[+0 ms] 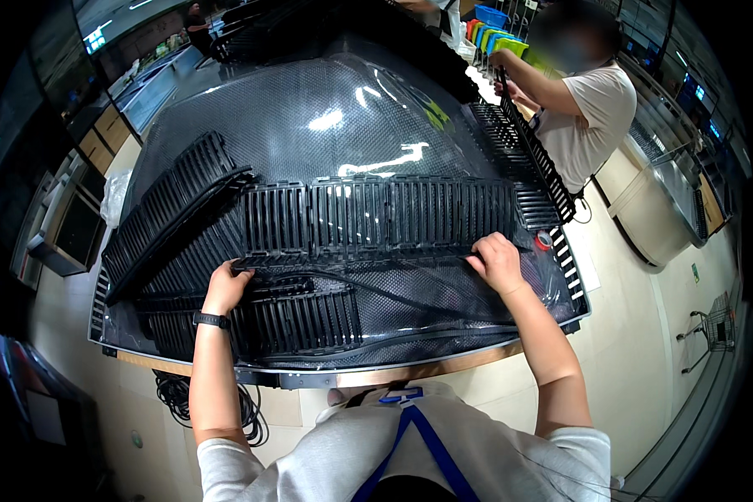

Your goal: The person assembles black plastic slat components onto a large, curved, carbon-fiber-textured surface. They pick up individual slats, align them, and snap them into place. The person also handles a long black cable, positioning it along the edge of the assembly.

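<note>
A long black slatted grille panel, made of several joined sections, lies across the middle of the counter. My left hand pinches its near edge at the left end, thumb toward the panel. Farther right, my right hand has its fingers curled over the same near edge. Between my hands and the counter front, a thin black strip runs slantwise. A shorter slatted panel lies close to my left wrist. More slatted panels are stacked at an angle on the left.
Clear plastic film covers the dark textured countertop. A red tape roll sits at the right. Across the right corner a co-worker handles another slatted panel. Coiled black cable lies on the floor below the front edge.
</note>
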